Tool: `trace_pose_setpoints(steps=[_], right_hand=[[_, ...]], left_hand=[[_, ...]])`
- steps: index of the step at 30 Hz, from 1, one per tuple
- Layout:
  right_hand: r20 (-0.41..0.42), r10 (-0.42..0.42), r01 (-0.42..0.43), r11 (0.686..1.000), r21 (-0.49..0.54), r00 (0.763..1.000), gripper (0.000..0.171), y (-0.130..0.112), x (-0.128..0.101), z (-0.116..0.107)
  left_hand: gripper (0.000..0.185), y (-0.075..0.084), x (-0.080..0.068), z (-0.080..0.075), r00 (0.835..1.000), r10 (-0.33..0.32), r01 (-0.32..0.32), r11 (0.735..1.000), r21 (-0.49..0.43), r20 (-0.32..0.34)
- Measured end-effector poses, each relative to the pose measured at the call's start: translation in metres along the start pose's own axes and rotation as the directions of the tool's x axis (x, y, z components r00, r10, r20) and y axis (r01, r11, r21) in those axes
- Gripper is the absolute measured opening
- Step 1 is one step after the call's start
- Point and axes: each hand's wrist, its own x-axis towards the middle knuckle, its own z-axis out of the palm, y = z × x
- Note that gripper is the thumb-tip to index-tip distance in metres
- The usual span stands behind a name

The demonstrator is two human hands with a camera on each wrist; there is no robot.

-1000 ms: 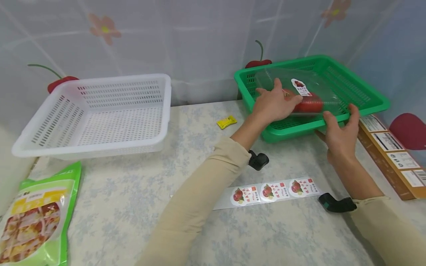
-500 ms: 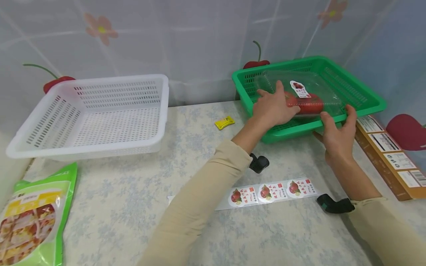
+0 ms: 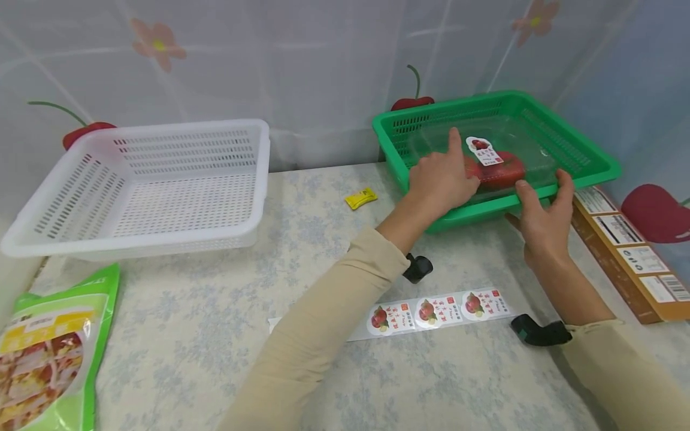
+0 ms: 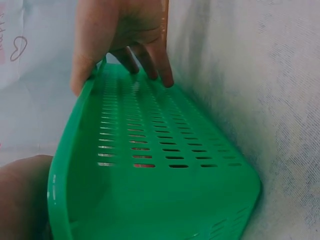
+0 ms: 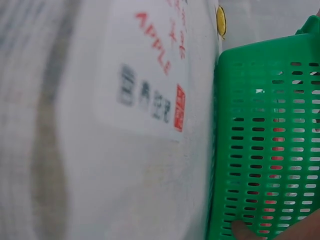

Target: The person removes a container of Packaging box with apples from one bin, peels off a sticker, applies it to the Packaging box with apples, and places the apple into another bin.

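Two baskets (one green, one white), one clear box, three loose stickers.

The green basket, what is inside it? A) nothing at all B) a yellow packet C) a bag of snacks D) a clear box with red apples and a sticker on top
D: the green basket holds a clear box with red fruit and an apple sticker.
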Motion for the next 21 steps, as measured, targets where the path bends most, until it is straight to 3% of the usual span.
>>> trace_pose_setpoints(steps=[6, 9, 11, 13, 16, 18, 21], right_hand=[[0.000, 0.003, -0.003, 1.000, -0.005, 1.000, 0.075, -0.001, -0.002, -0.001], [0.002, 0.009, -0.009, 1.000, -0.011, 1.000, 0.075, -0.003, -0.003, 0.000], [-0.001, 0.020, -0.020, 0.999, -0.031, 1.000, 0.075, -0.004, -0.004, -0.001], [-0.001, 0.028, -0.028, 0.998, -0.054, 1.000, 0.076, -0.005, -0.003, -0.001], [0.008, 0.038, -0.037, 0.997, -0.072, 0.999, 0.079, -0.007, -0.002, -0.002], [0.025, 0.042, -0.040, 0.996, -0.076, 0.999, 0.080, -0.008, -0.002, -0.003], [0.080, 0.067, -0.062, 0.996, -0.064, 0.995, 0.085, -0.012, -0.004, -0.010]], left_hand=[[0.078, -0.001, -0.006, -0.001, 0.999, 0.022, -0.023, 1.000, -0.020, -0.042], [0.069, -0.009, -0.010, -0.003, 0.994, 0.093, -0.098, 0.991, -0.094, -0.053], [0.062, -0.018, -0.013, -0.004, 0.985, 0.161, -0.170, 0.965, -0.200, -0.061], [0.055, -0.029, -0.017, -0.005, 0.971, 0.221, -0.237, 0.919, -0.316, -0.085], [0.048, -0.047, -0.027, -0.009, 0.954, 0.261, -0.301, 0.847, -0.437, -0.151], [0.046, -0.059, -0.036, -0.012, 0.945, 0.261, -0.323, 0.830, -0.455, -0.195], [0.045, -0.077, -0.047, -0.016, 0.939, 0.260, -0.336, 0.827, -0.450, -0.224]])
